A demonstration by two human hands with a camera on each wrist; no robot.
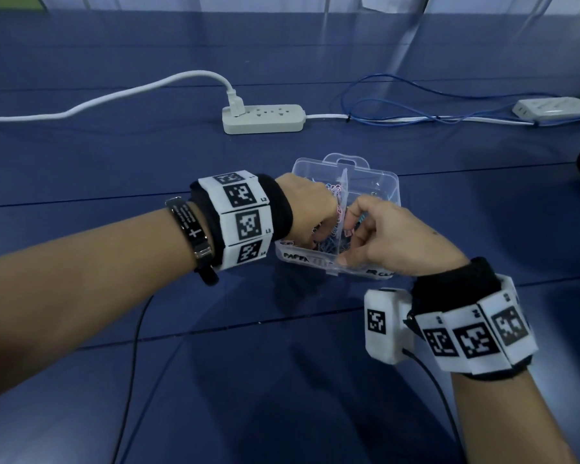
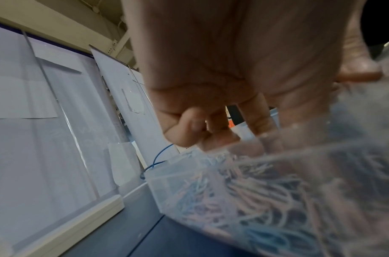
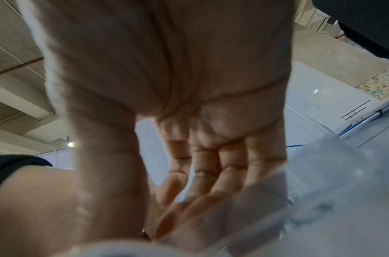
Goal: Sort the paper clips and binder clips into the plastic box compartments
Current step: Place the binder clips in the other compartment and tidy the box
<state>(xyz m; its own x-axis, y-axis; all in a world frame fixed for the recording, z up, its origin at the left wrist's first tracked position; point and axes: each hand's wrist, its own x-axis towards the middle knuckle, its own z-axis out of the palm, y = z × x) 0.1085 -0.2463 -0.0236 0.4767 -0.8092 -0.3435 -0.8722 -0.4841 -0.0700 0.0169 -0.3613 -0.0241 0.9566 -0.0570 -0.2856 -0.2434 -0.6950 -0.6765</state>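
Both hands reach into the clear plastic box (image 1: pixel 379 182) — left hand (image 1: pixel 307 209) among paper clips (image 2: pixel 244 194), right hand (image 1: pixel 392 239) beside it — fingers' grip hidden.

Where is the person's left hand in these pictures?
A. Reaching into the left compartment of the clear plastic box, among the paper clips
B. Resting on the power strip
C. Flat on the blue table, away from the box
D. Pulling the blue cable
A. In the head view the left hand reaches into the left compartment of the plastic box, among the coloured paper clips; the left wrist view shows its fingers going down into the clips.
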